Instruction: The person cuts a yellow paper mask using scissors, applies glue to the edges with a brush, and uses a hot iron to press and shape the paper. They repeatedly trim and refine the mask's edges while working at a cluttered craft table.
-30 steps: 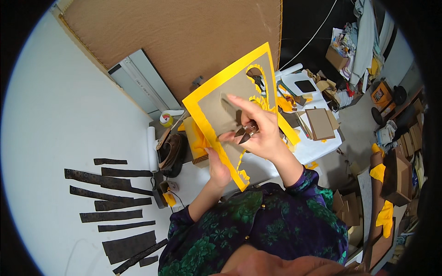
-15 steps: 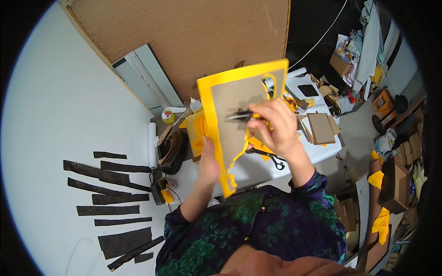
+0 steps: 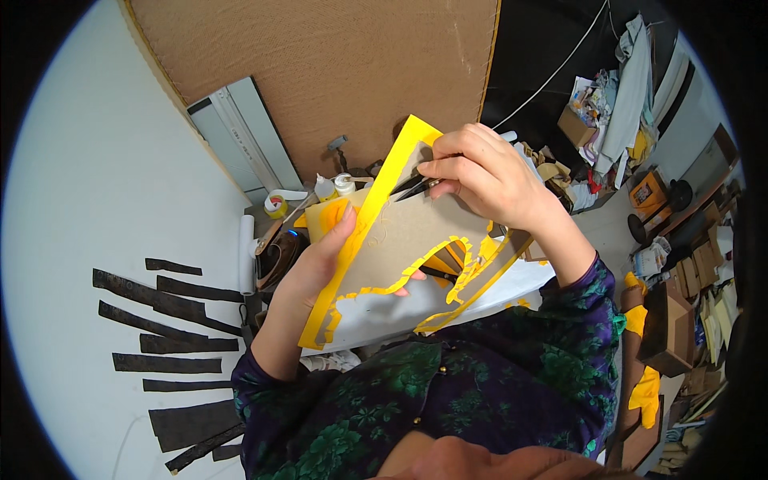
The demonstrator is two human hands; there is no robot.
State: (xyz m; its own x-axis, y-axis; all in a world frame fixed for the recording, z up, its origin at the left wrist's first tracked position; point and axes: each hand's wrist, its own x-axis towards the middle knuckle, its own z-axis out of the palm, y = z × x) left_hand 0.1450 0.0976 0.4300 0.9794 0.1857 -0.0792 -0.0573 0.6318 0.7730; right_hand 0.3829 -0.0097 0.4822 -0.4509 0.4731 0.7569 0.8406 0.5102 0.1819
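In front of me I hold up a beige-grey panel (image 3: 400,240) with yellow folded edging. Notched yellow edging follows its curved cutout. My left hand (image 3: 316,260) is closed on the panel's left edge, thumb on the near face; fingertips show beyond the curved edge. Pinched in my right hand (image 3: 488,172) is a small, dark, pointed tool (image 3: 413,190), whose exact kind I cannot make out. The tool's tip lies over the upper part of the panel, near the yellow border. I cannot tell whether it touches the surface.
Behind the panel is a white-topped table (image 3: 520,280) with yellow scraps. Bottles (image 3: 325,189), a tape roll (image 3: 275,206), a hammer (image 3: 338,148) and an iron (image 3: 278,254) stand beyond the left hand. Dark strips (image 3: 168,364) hang along the left wall. Boxes (image 3: 670,340) crowd the right.
The panel has tilted, its top leaning right, so its curved cutout faces me more fully. My right hand has moved up with the tool, and my left hand has shifted leftward along with the panel.
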